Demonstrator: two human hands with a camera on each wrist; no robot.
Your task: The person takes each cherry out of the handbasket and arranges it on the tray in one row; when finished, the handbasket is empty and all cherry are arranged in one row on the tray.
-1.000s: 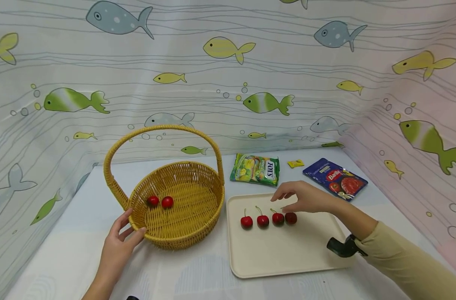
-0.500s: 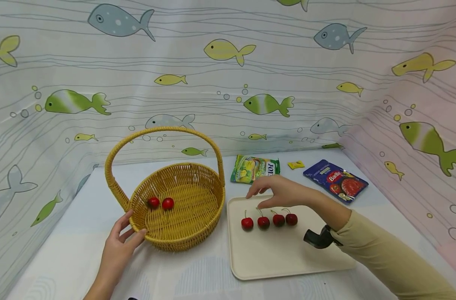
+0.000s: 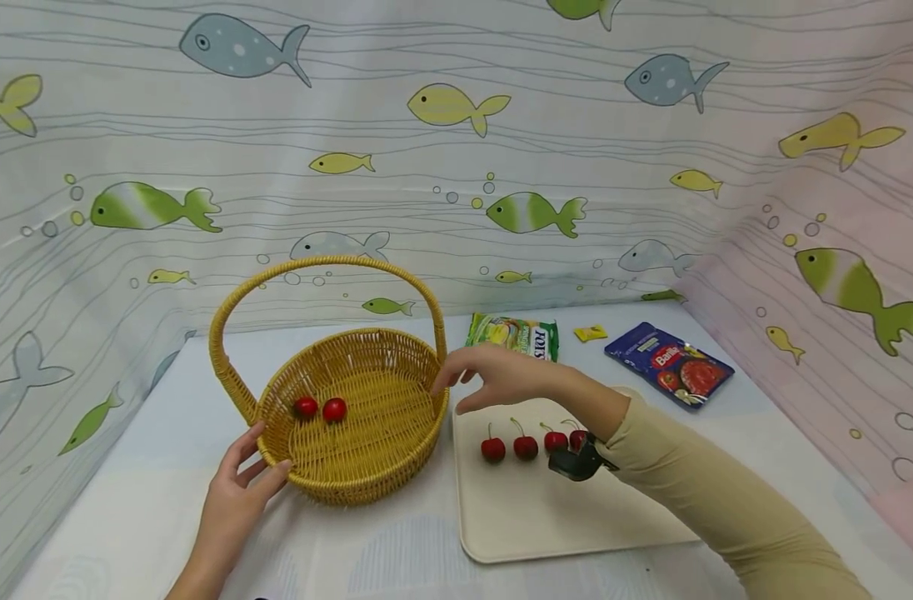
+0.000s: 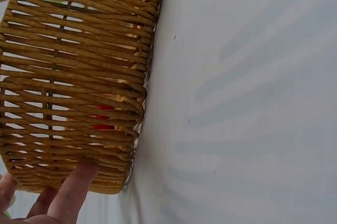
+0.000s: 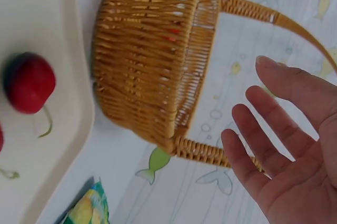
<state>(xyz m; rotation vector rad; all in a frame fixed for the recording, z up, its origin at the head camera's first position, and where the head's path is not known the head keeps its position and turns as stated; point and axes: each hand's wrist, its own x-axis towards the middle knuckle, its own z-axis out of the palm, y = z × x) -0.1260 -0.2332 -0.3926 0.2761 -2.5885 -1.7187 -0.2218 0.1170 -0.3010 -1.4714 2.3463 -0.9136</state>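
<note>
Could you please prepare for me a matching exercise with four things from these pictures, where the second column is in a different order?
Column one:
1. Left hand
2. Tray
3. Stemmed cherries
4. Barilla pouch

Column two:
A. mostly dark blue
B. on the tray
C. touching the basket
D. cream-coloured

Right pairs: 1-C, 2-D, 3-B, 4-A.
</note>
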